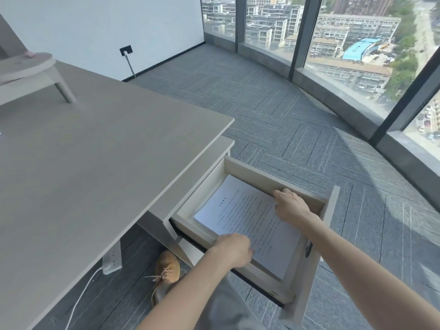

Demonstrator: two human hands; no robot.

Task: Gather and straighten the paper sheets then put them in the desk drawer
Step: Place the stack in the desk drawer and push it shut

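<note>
Stack of white printed paper sheets (247,225) lies flat in the open pale wood-laminate drawer (266,181) — square to its walls, slim gaps at the edges. Left hand (234,250) curled over the stack's near edge; right hand (291,206) fingers on the far edge by the drawer wall. Grey matte desk top (95,163) bare at this corner.

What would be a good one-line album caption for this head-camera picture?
Both hands, left hand and right hand, settle the paper sheets into the open desk drawer.
</note>
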